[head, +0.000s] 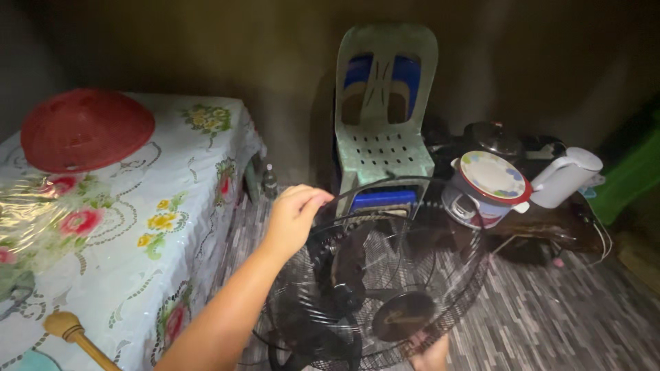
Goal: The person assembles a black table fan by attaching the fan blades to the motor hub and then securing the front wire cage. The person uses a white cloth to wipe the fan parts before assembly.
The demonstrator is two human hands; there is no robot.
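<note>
Hands (292, 216) grasp round black wire fan grille (385, 275), right barely visible.

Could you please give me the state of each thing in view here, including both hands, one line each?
Left hand: closed on the top rim of the fan guard.
Right hand: at the guard's lower edge, mostly out of frame; grip unclear.
Fan guard: tilted.
Fan blades: not blurred.
Red food cover: dome up on the table.
White kettle: upright, lid shut.
Plastic chairs: stacked.
Pot: covered by a plate.
</note>
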